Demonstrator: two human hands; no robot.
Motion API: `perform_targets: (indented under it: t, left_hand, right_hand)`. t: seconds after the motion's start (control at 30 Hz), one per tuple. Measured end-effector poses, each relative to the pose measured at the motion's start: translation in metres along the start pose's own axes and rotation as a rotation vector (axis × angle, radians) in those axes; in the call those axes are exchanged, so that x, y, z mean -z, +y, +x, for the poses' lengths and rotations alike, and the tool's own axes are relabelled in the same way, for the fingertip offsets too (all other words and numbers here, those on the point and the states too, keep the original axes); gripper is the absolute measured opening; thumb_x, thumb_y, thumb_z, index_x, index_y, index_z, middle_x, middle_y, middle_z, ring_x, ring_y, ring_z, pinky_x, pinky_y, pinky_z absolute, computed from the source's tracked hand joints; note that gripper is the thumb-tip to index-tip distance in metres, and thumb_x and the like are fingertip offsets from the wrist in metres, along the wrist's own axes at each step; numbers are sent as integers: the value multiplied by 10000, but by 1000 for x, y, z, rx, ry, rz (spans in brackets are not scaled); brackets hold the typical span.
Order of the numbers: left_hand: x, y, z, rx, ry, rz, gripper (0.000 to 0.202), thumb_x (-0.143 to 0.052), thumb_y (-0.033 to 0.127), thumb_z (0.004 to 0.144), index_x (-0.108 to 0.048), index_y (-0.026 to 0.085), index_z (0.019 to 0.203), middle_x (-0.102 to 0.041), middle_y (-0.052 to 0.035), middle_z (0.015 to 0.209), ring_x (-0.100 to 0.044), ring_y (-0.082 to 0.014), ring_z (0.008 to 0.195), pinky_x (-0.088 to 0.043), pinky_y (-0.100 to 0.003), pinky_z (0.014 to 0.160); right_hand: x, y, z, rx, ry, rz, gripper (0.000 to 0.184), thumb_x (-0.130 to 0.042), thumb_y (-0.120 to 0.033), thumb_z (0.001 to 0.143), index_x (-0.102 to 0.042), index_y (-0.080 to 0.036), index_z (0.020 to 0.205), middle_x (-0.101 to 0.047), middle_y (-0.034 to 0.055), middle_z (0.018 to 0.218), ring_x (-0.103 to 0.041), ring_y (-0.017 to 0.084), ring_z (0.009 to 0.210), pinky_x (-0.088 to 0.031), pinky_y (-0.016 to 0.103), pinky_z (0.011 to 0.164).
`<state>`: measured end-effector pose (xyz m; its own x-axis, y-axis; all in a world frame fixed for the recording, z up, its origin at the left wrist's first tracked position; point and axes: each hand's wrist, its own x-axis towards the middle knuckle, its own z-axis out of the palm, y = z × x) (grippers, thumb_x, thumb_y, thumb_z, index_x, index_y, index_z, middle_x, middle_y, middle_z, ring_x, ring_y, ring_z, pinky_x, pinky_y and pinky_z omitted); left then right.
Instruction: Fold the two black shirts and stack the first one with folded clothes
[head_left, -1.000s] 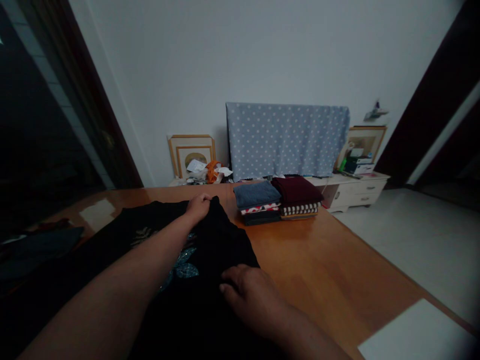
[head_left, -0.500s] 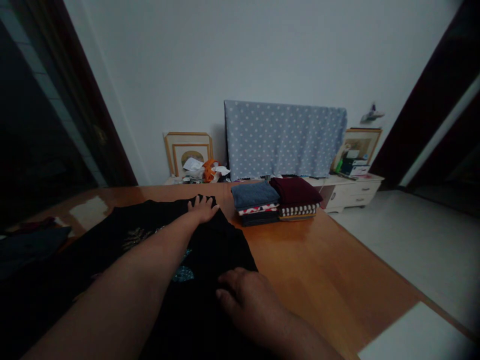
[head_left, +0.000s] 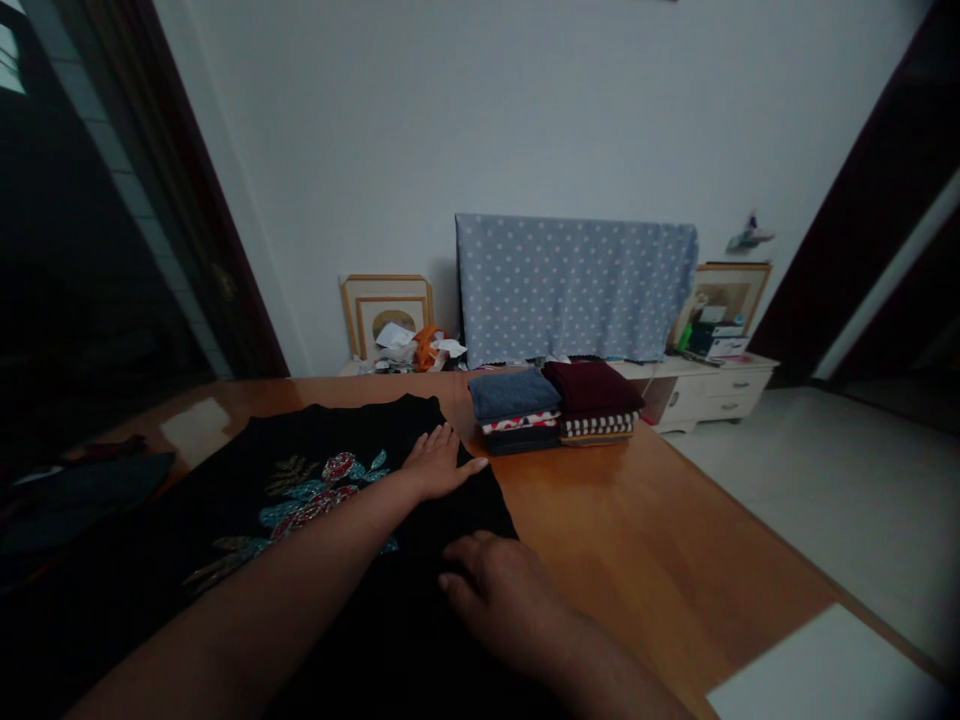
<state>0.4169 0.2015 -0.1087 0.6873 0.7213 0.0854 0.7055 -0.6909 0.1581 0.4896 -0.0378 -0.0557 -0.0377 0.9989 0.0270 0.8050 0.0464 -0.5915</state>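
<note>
A black garment [head_left: 300, 435] with a sparkly floral pattern [head_left: 322, 495] in teal, red and gold lies spread over the wooden table. Flat on its far right part rests my left hand [head_left: 435, 464], open, fingers stretched away from me and thumb out to the right. My left forearm covers some of the pattern. Nearer to me, my right hand [head_left: 502, 590] lies on the garment's right edge, fingers slightly bent and thumb apart from them. No fabric is visibly pinched in either hand. The near part of the garment is too dark to make out.
Two folded clothes stacks stand beyond my hands, one topped with blue cloth [head_left: 514, 395], one with maroon [head_left: 591, 388]. Dark clothes [head_left: 90, 490] lie at left. A white sheet-like thing [head_left: 817, 670] is at the table's [head_left: 637, 560] near right. Behind stands a white cabinet [head_left: 720, 390].
My left hand has slid toward me and to the right over the garment, and more of the floral pattern shows. My right hand stays nearly in place. The view has tilted up slightly.
</note>
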Motion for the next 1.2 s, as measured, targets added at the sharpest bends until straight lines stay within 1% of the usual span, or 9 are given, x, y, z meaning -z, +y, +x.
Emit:
perform_targets:
  t: [0.1, 0.23, 0.37, 0.47, 0.6, 0.77, 0.93, 1.07, 1.2]
  left_hand:
    - [4, 2, -2, 13, -71, -18, 1079, -224, 870, 800, -269, 95, 1551, -130, -202, 1629, -82, -339, 1517, -94, -505, 1199]
    - [17, 4, -6, 8, -112, -34, 1115, -255, 890, 773, -241, 104, 1563, -95, -196, 1628, -14, -346, 1517, -35, -564, 1187]
    - [28, 6, -21, 76, -8, -84, 1028, -222, 835, 834, -229, 114, 1567, -90, -167, 1636, 2, -327, 1520, -31, -586, 1183]
    - [37, 2, -48, 143, 40, -163, 891, -188, 744, 906, -293, 134, 1547, -177, -147, 1632, -104, -298, 1519, -119, -521, 1200]
    - [50, -14, -108, 154, 51, -237, 794, -294, 693, 916, -416, 156, 1487, -311, -136, 1597, -251, -268, 1489, -223, -410, 1198]
    - [69, -44, -194, 178, 39, -286, 715, -346, 675, 909, -508, 208, 1425, -431, -82, 1544, -347, -270, 1447, -247, -412, 1202]
    - [88, -69, -275, 319, 111, -310, 663, -329, 660, 916, -534, 258, 1402, -501, -32, 1495, -426, -246, 1399, -293, -382, 1186]
    - [93, -87, -346, 491, 169, -210, 669, -336, 646, 904, -516, 262, 1422, -463, -36, 1525, -396, -247, 1421, -287, -399, 1184]
    - [89, -104, -411, 575, 185, -102, 668, -297, 611, 935, -465, 236, 1462, -406, -62, 1561, -316, -239, 1464, -200, -449, 1206]
  right_hand:
    - [3, -2, -1, 1, -13, -18, 366, -519, -399, 902, -681, -251, 1196, -690, 69, 1079, -658, 218, 961, -475, 309, 816]
    - [6, -6, -4, -1, -35, -73, 394, -521, -409, 899, -674, -238, 1219, -680, 86, 1099, -652, 234, 972, -473, 321, 816]
    - [8, -9, -8, 19, -52, -120, 403, -515, -412, 900, -673, -231, 1223, -675, 89, 1092, -651, 240, 971, -472, 327, 807]
    - [9, -11, -11, 45, -41, -143, 402, -507, -415, 901, -678, -228, 1214, -670, 90, 1075, -656, 237, 947, -471, 330, 796]
    - [9, -12, -13, 54, -52, -177, 384, -513, -418, 901, -693, -226, 1180, -666, 91, 1076, -650, 234, 959, -462, 333, 809]
    - [10, -11, -15, 64, -63, -159, 376, -527, -406, 914, -685, -225, 1203, -664, 83, 1106, -642, 211, 996, -449, 307, 843]
    - [8, -6, -16, 98, -75, -141, 356, -520, -374, 929, -688, -215, 1200, -665, 91, 1137, -640, 199, 1012, -445, 293, 861]
    - [8, -1, -15, 135, -60, -101, 350, -510, -360, 935, -698, -206, 1187, -691, 88, 1150, -641, 209, 1053, -442, 300, 898]
    - [13, 6, -12, 130, 46, -42, 353, -481, -382, 942, -707, -215, 1155, -720, 76, 1130, -658, 216, 1040, -453, 299, 886]
